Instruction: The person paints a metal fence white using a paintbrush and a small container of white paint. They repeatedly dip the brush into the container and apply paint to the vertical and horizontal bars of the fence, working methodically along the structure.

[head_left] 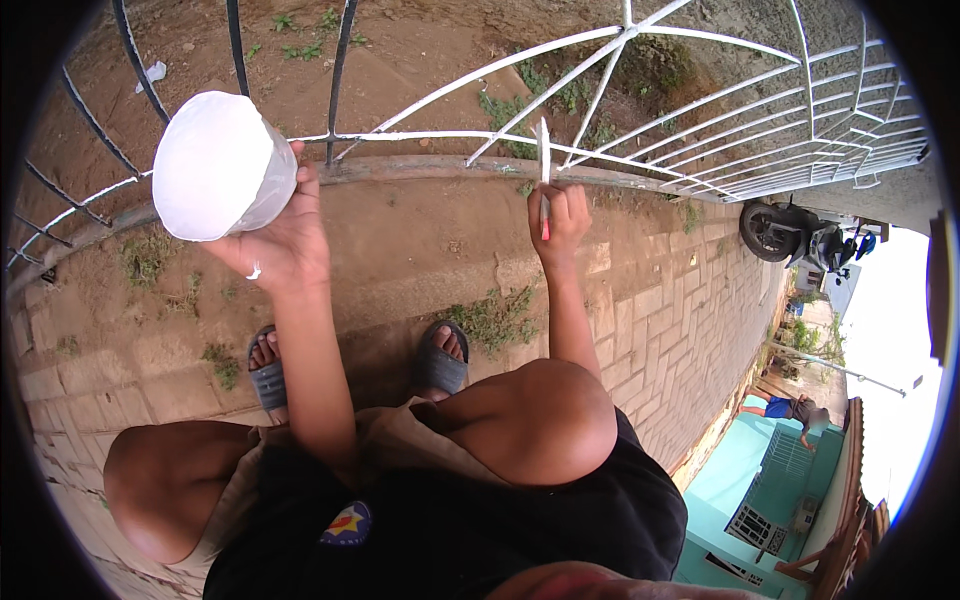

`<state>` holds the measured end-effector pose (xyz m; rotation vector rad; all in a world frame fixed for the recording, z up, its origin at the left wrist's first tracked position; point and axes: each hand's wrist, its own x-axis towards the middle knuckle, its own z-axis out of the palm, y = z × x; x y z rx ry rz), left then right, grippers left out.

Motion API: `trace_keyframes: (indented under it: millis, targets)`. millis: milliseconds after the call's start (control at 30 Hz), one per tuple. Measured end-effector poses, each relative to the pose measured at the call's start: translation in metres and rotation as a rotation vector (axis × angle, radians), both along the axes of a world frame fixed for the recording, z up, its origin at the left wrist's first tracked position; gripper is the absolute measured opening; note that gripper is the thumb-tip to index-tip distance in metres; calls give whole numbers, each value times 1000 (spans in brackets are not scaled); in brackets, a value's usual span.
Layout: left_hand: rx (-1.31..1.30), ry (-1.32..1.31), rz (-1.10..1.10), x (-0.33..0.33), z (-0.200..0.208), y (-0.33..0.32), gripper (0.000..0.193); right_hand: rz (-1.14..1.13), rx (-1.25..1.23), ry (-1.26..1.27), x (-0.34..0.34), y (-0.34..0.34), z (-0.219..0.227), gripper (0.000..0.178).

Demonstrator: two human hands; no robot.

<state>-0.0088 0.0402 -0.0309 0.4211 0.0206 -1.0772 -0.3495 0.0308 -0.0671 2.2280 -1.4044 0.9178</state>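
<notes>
My left hand (pixel 297 240) is wrapped round a plastic tub (pixel 268 185) filled with white paint (pixel 212 165). A smear of white marks the skin near my wrist. My right hand (pixel 565 222) closes on a paintbrush (pixel 544 150) with a red handle end, its whitened head pointing up at the fence. The brush overlaps the lower rail of the metal fence (pixel 627 32); whether it touches cannot be told. White covers the fence bars on the right, while upright bars (pixel 238 48) at the left are dark.
A low kerb (pixel 420 168) runs beneath the fence. Sandalled feet (pixel 440 358) rest on dirt and paving (pixel 665 330) below my bent knees. Further right stand a parked motorbike (pixel 800 235), a turquoise house (pixel 725 470) and another person (pixel 790 408). Weeds (pixel 495 318) grow beside the paving.
</notes>
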Motion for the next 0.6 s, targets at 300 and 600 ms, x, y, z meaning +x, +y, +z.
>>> trace_keyframes:
  millis: [300, 600]
  targets:
    - [-39, 33, -5, 5, -4, 2, 84, -121, -120, -123, 12, -4, 1, 15]
    - [-3, 34, 8, 2, -2, 0, 85, -284, -158, -244, 4, 2, -21, 10]
